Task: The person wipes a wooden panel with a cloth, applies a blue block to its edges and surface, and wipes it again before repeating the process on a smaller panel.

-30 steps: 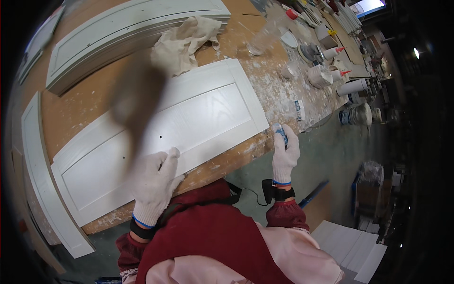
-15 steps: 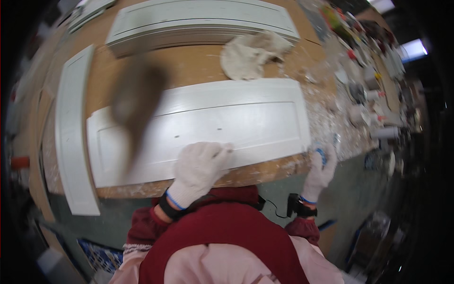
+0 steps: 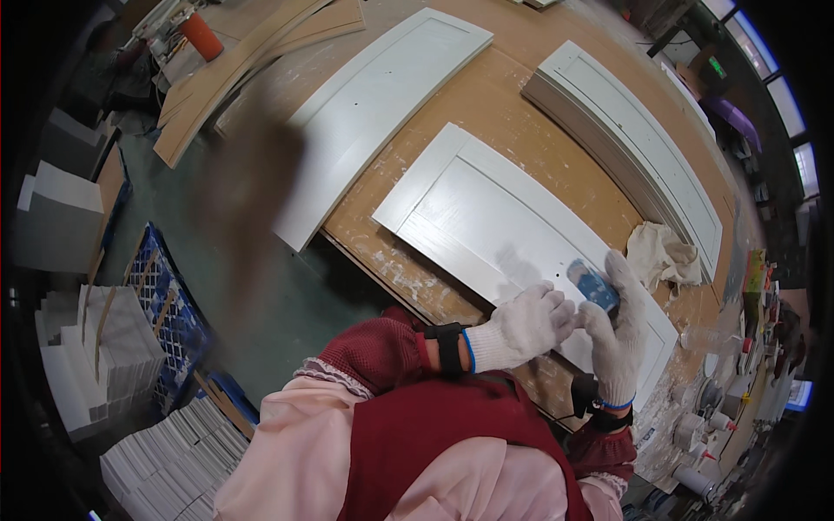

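Observation:
A white panel [image 3: 486, 208], framed by a shallow moulding, lies on the brown worktable in front of me. Over its right half, my right hand [image 3: 622, 334] in a white knit glove grips a blue, bottle-like thing [image 3: 594, 287], its thumb and fingers to either side. Close beside it is my left hand [image 3: 526, 330], gloved too, at the panel's near edge. The left fingers are curled together, and what they hold, if anything, is hidden. Shadows of the hands fall on the glossy surface.
Another white panel [image 3: 400, 82] lies to the left, overhanging the table edge. A stack of white panels [image 3: 638, 143] stands at the back right, a crumpled cloth [image 3: 662, 253] beside it. Bottles and tools crowd the far right. Stacked boards [image 3: 178, 451] and a blue pallet [image 3: 165, 321] sit lower left.
My view has swung to the left. The right hand has come from beyond the panel's right end to over it with the blue bottle-like thing, now next to the left hand.

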`<state>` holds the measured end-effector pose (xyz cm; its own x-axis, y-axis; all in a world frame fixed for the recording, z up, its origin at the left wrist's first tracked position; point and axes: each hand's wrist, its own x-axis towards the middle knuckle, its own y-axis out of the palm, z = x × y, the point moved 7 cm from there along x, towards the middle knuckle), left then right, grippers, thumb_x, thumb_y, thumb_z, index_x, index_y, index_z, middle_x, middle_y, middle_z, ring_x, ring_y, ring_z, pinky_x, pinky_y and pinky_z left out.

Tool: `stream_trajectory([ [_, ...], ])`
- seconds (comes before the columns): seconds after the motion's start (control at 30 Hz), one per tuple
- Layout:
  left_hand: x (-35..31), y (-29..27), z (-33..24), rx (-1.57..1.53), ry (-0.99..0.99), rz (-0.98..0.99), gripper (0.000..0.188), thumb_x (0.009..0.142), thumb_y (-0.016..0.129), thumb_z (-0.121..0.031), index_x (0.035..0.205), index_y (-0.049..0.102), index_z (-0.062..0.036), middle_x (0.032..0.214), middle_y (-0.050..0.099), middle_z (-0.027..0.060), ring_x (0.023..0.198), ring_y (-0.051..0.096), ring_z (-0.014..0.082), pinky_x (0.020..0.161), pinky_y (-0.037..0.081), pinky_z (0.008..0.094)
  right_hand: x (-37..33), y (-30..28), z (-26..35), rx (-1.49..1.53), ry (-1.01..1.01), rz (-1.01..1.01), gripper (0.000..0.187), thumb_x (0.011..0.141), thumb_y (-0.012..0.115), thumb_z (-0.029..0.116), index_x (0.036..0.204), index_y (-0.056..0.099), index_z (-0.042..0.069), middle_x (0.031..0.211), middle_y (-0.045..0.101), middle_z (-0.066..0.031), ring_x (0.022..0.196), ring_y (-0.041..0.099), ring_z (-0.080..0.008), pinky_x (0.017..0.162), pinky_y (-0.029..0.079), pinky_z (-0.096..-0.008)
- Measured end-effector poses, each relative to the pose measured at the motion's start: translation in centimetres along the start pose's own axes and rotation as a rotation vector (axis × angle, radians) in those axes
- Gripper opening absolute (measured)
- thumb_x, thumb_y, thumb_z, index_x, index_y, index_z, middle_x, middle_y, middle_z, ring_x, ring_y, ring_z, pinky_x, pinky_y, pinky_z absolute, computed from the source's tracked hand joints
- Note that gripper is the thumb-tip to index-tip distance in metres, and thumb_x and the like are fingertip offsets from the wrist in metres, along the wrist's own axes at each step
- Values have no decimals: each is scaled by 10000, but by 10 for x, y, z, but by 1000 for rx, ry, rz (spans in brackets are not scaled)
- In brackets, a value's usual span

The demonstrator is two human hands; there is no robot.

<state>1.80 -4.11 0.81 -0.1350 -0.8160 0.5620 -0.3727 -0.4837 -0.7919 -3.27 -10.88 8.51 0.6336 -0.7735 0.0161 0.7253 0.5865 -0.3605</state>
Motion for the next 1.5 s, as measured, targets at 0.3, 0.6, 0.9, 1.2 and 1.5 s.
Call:
stream_trajectory([
  [0.3,-35,34,9,-701,-336,-162,352,876,536,-184,1210,594,-91,1182,633,97,1135,579,280,1035,422,398,77,143,58,-524,-309,446,430,837,656,299,1164,590,27,949,653,-198,872,654,-340,758,514,-382],
  [0.6,-46,16,-17,-269,-30,-146,232,768,581,-167,911,714,-41,966,680,123,956,633,355,878,474,523,86,192,29,-614,-310,329,465,870,649,387,1204,575,73,826,666,-184,762,675,-338,661,520,-390],
  [0.9,-52,31,-36,-240,136,45,263,727,610,-172,906,729,-21,960,691,141,973,629,369,876,468,527,77,189,28,-655,-321,213,420,874,689,229,1213,607,-4,1031,678,-184,906,671,-238,818,523,-328],
  [1.2,-48,26,-29,-376,62,37,262,729,619,-158,933,737,-44,990,696,119,1012,618,381,915,451,514,75,196,22,-715,-311,321,418,865,703,180,1224,598,-8,1041,683,-164,887,664,-215,804,525,-318],
  [1.5,-49,27,-29,-423,48,77,245,737,607,-161,910,731,-39,972,691,142,982,627,366,893,465,494,76,197,22,-700,-222,360,417,877,696,169,1241,591,-5,1089,673,-154,925,639,-180,831,512,-303],
])
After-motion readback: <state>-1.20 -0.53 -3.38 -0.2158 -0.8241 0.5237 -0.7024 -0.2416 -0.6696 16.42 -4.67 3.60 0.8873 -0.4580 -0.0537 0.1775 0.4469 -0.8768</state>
